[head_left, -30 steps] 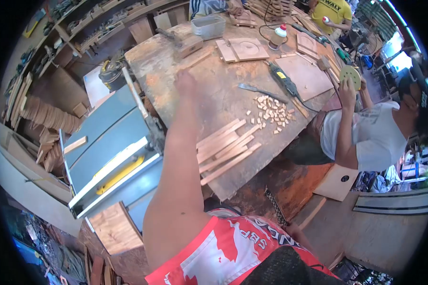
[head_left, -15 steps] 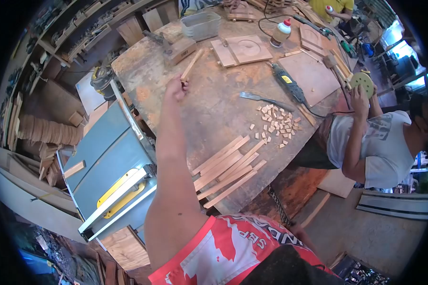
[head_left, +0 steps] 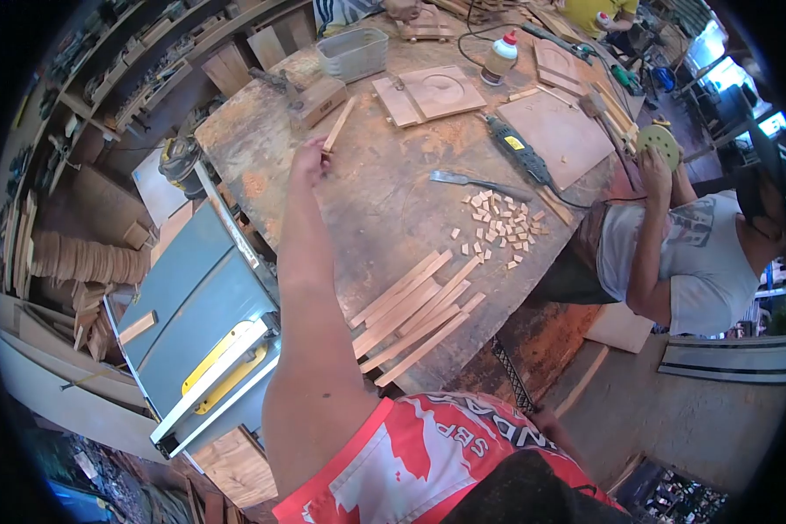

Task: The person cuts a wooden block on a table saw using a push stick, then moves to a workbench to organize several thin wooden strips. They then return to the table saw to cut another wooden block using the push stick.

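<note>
Wooden strip (head_left: 338, 125), upper centre of the frame, far end apparently resting on the counter (head_left: 384, 210) just beside a wooden block (head_left: 321, 96). Near end pinched in the closed fingers of the left hand (head_left: 308, 159), arm at full reach. Right hand (head_left: 543, 421) low beside the red shirt (head_left: 428, 454), mostly hidden, grip impossible to tell. Judged stage: grasp made, lift not yet evident. Bundle of similar strips (head_left: 415, 314) untouched at the near counter edge, lower centre.

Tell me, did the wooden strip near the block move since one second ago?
Yes. The wooden strip turned: its near end, in the left hand, swung away from the wooden block, toward the person.
</note>
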Demonstrator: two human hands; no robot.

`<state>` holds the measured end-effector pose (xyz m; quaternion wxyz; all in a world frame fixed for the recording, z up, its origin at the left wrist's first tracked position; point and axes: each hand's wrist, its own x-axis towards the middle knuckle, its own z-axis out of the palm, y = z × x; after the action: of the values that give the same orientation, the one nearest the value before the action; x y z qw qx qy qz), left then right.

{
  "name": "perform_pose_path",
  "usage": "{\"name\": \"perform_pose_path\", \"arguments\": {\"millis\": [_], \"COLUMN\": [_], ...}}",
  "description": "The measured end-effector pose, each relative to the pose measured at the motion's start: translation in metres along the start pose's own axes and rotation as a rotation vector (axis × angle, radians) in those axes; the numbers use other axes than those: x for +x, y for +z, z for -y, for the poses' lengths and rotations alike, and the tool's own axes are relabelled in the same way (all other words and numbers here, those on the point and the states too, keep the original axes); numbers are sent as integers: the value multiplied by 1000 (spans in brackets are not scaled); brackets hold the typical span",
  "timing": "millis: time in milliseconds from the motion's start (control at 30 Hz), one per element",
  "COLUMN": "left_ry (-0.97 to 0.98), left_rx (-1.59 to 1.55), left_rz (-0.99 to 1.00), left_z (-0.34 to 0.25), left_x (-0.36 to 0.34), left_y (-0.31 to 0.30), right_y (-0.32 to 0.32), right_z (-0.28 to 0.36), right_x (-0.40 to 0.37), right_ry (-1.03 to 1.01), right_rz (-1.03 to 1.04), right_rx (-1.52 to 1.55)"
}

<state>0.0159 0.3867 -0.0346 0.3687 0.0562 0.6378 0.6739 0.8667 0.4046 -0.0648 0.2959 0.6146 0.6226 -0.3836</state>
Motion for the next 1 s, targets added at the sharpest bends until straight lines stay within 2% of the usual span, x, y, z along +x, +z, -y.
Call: {"name": "perform_pose_path", "arguments": {"millis": [33,100,133,167,200,267,367,400,433,467,533,567,600,633,700,767,800,833,900,933,967,1000], "left_ry": [-4,127,132,267,402,403,440,477,532,592,576,539,492,513,534,628,601,564,934,971,753,776], "left_rx": [2,59,60,136,213,248,303,322,415,505,401,264,134,139,439,550,598,646,891,916,767,750], "left_rz": [3,-303,-307,-453,-597,-593,-617,-653,-648,-638,-399,-264,-128,-107,-93,-92,-86,-88,-62,8,37,172], "left_z": [3,4,3,3,3,2,-7,-14,-21,-26,-32,-41,-53,-62,-65,-46,-37,-27,45,48,67,88], "left_x": [8,20,20,19,18,11,-20,-36,-53,-68,-83,-113,-155,-195,-273,-333,-377,-418,-428,-501,-543,-576], "left_y": [-2,-8,-9,-9,-10,-21,-29,-28,-29,-29,-32,-18,-3,9,32,41,49,50,13,22,20,9], "right_y": [5,18,30,42,41,28,6,4,17,14,12,25,34,42,55,87,98,94,132,146,149,152], "right_z": [-7,-38,-71,-99,-87,-64,1,8,-23,-21,-16,-42,-51,-60,-77,-104,-115,-104,-126,-140,-143,-134], "right_x": [1,31,63,92,82,62,-10,-18,11,6,-19,3,10,12,11,33,39,-7,25,39,28,18], "right_ry": [5,-134,-140,-231,-322,-267,-164,-119,-178,-184,-149,-257,-263,-248,-242,-272,-295,-324,-329,-326,-342,-364], "right_rz": [2,-23,-23,10,41,-6,-86,-117,-121,-158,-134,-169,-188,-183,-182,-168,-131,-92,-20,50,92,81], "right_rx": [3,41,41,75,110,46,-1,13,20,53,43,27,54,110,154,142,110,154,79,-6,-90,-185]}}
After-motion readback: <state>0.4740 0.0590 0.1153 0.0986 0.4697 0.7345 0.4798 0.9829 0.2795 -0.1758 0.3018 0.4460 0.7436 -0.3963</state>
